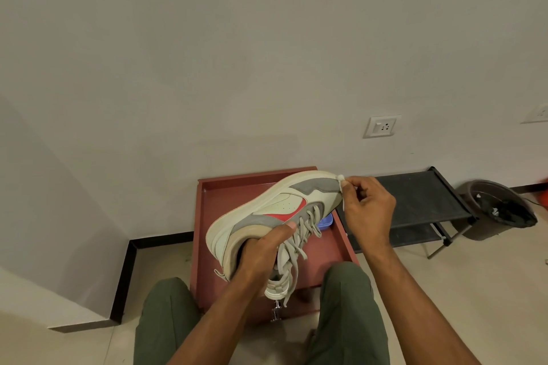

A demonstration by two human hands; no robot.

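Gripping shoe [284, 204] at collar with left hand [261, 255], pinching white scrap [341, 178] at toe with right hand [367, 207]; keep shoe steady.

The sneaker [278, 210] mixes smooth, matt cream leather-like panels with rough grey suede patches, and its laces [299, 240] are flat woven cloth. The red-brown tray [231, 198] at centre looks like matt painted metal. At right, the black rack [415, 195] has dull fabric shelves, and the bin [477, 225] is dark plastic.
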